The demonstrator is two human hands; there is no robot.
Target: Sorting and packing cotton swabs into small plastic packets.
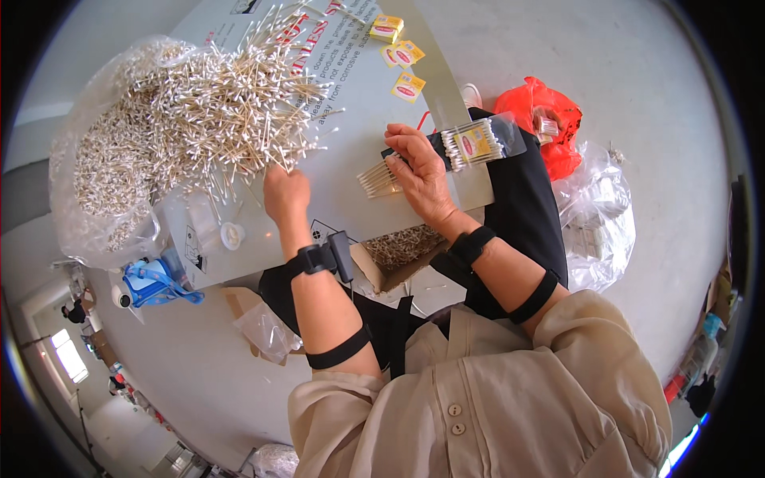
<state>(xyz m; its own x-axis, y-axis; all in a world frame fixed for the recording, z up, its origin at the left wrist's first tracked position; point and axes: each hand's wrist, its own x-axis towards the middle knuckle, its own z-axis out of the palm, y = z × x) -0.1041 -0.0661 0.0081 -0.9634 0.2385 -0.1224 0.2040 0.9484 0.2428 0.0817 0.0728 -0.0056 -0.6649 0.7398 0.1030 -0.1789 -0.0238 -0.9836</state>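
A big heap of cotton swabs spills from a clear plastic bag onto the table. My left hand is closed in a pinch at the heap's near right edge, its fingertips among the swab sticks. Further right, my right hand hovers palm inward, fingers loosely curved and apart from the thumb. Beside its thumb a small fan of swabs lies on the tabletop. Just past that hand, a clear packet holds a row of swabs under a yellow label card.
Yellow cards and a small yellow stack lie toward the table's far edge. A round white lid is near the heap. Below the table edge stands a carton of swabs. Red and clear bags sit right.
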